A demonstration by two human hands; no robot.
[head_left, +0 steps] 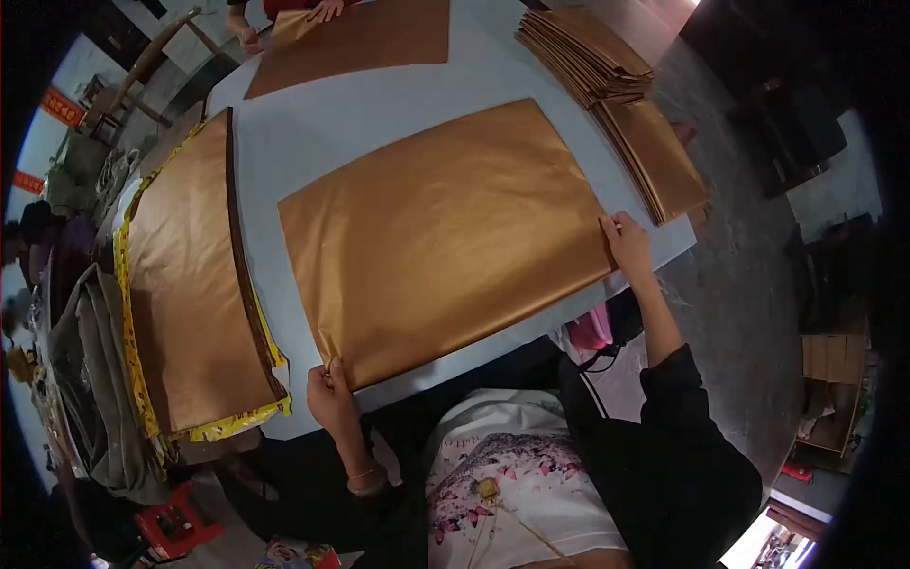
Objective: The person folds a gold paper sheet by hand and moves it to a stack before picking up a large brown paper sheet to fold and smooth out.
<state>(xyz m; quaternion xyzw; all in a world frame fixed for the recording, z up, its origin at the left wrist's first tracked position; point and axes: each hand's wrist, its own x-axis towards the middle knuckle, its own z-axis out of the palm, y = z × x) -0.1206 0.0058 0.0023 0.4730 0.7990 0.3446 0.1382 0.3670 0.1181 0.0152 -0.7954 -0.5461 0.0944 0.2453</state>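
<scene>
A large golden-brown sheet point(445, 228) lies across the white table in front of me. My left hand point(332, 394) pinches its near left corner between thumb and fingers. At the near right corner, my right hand point(627, 248) grips the sheet's edge, with the fingers curled round it. The sheet looks smooth, with small creases beside my left hand. To the left lies a stack of similar brown sheets point(194, 284) on yellow wrapping.
Folded brown pieces point(588, 57) are piled at the table's far right, with more folded ones point(659, 161) nearer. Across the white table point(313, 123), another person's hands point(325, 11) touch another brown sheet point(379, 43). A red stool point(175, 522) stands lower left.
</scene>
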